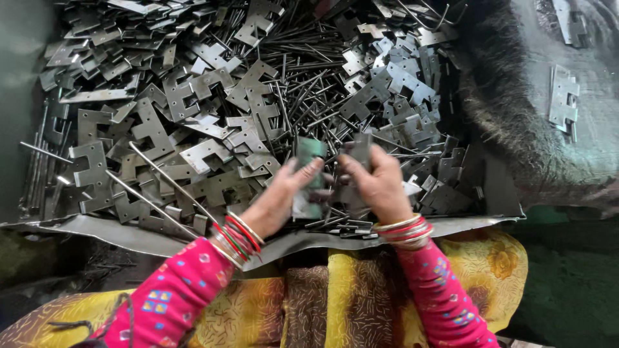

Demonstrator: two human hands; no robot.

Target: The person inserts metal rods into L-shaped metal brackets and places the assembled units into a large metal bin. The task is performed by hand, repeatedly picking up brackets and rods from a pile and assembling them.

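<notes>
My left hand [284, 196] grips a flat grey metal hinge leaf [308, 169], held upright with the thumb across it. My right hand [377, 183] holds a second hinge leaf [358, 151] right beside the first; the two pieces meet between my hands. Both wrists carry red, green and silver bangles, and my sleeves are pink with coloured patterns. Just beyond my hands lies a big heap of loose hinge leaves [193, 96] mixed with thin metal pins [303, 84].
The heap rests on a metal sheet [116, 233] whose edge lies over my lap. Long rods [164, 177] stick out of the pile at left. A dark furry cloth [509, 109] at right carries an assembled hinge [563, 98]. Yellow patterned fabric [361, 283] covers my knees.
</notes>
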